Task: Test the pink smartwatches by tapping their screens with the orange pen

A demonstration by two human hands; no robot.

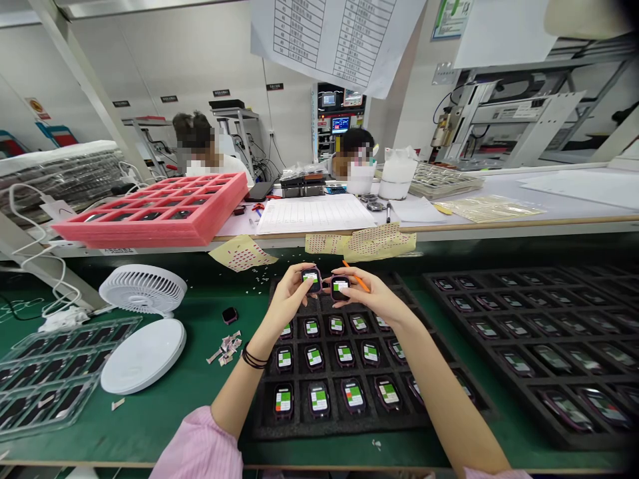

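Note:
My left hand (pixel 289 297) pinches a small square smartwatch body (pixel 311 280) with a lit green-and-white screen. My right hand (pixel 373 294) grips a matching smartwatch body (pixel 340 288), and an orange stylus or pen (pixel 357 277) sticks out between its fingers. Both hands hover close together above a black foam tray (pixel 349 427), which holds rows of similar watches in square pockets. My fingers hide part of each watch's edge. A black hair tie circles my left wrist.
A second black foam tray of watches (pixel 549 293) lies to the right on the green mat. To the left are a white fan (pixel 143 290), a round white disc (pixel 143 356), a transparent tray (pixel 54 376), and paper scraps. Two co-workers sit beyond the far bench.

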